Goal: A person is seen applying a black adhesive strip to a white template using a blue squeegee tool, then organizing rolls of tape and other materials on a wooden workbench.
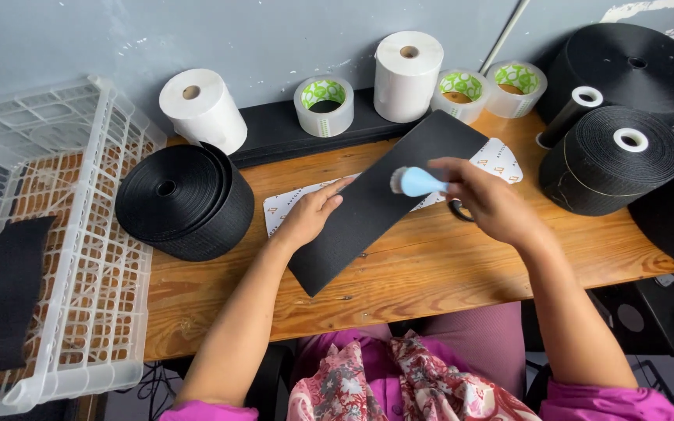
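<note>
A long black flat strip (376,199) lies slantwise across the wooden table (446,265), over a white printed sheet (501,160). My left hand (313,214) presses flat on the strip's left edge, fingers spread. My right hand (485,199) grips a small light-blue brush (415,182), whose white bristle end touches the middle of the strip.
Large black webbing rolls sit at left (185,201) and right (614,160). White paper rolls (203,109) and clear tape rolls (324,105) line the wall. A white plastic crate (56,234) holding a black strip stands at far left.
</note>
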